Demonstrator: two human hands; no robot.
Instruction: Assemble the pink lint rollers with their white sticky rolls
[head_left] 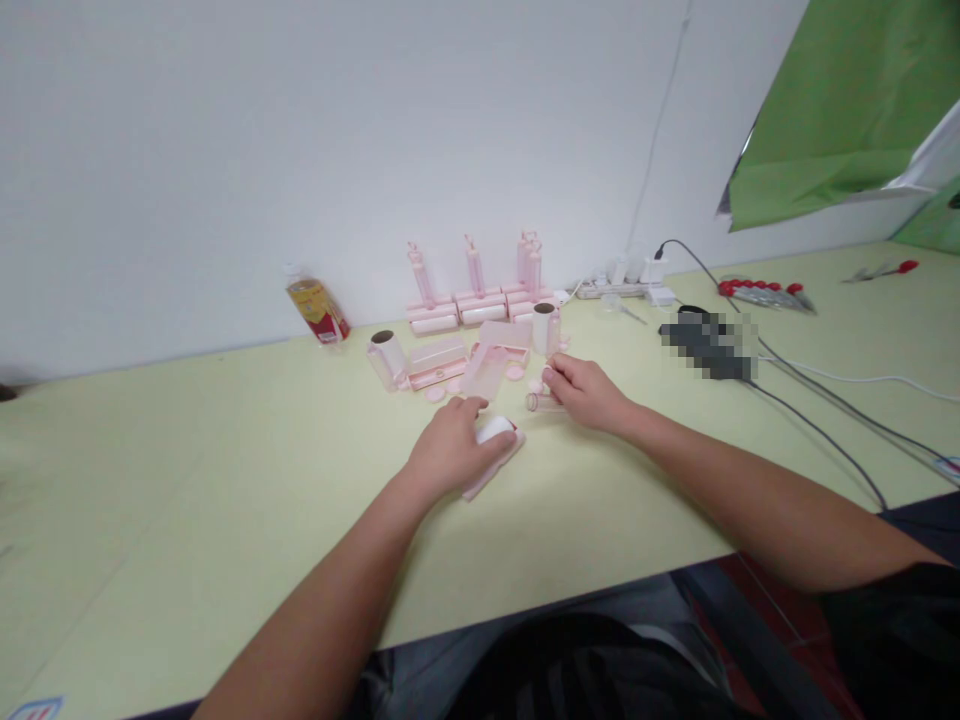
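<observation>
Nearest, the left hand (457, 445) curves wide over a white roll (491, 430) on a pink base (474, 490), its firmness unclear; light thumb pressure should steady the roll without denting it. At two o'clock from there, the right hand (586, 395) is curled narrow by a clear tube (534, 402), whether gripping it I cannot tell, and a low, level wrist would likely help. Farther, avoid nudging the pink tray (438, 376) towards eleven and cardboard-cored roll (545, 332) at one.

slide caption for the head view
Left hand on a white roll, right hand by a clear tube, pink trays beyond.
</observation>
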